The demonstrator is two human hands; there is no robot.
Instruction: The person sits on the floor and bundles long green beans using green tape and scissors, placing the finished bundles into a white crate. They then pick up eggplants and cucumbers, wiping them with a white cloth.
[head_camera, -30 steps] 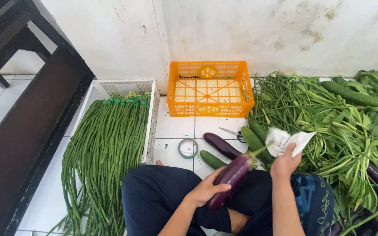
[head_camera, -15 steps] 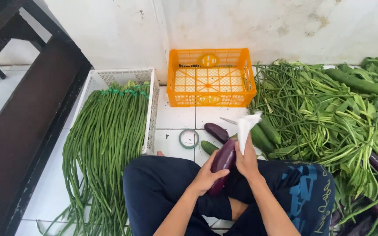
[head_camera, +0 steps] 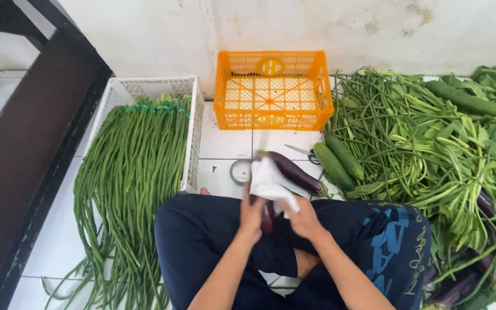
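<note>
L hand point(head_camera: 252, 213) & R hand point(head_camera: 302, 218) meet over lap, both gripping cloth-wrapped eggplant point(head_camera: 267, 216)

From my remote view, the white cloth point(head_camera: 271, 183) and both hands hide most of the held eggplant point(head_camera: 267, 217). Scissors point(head_camera: 305, 152) at 12 o'clock from it show only partly. Leafy greens point(head_camera: 477, 149) run off at 3 o'clock.

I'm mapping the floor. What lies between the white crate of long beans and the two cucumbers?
In the head view: a tape ring and a purple eggplant on white tiles.
</note>
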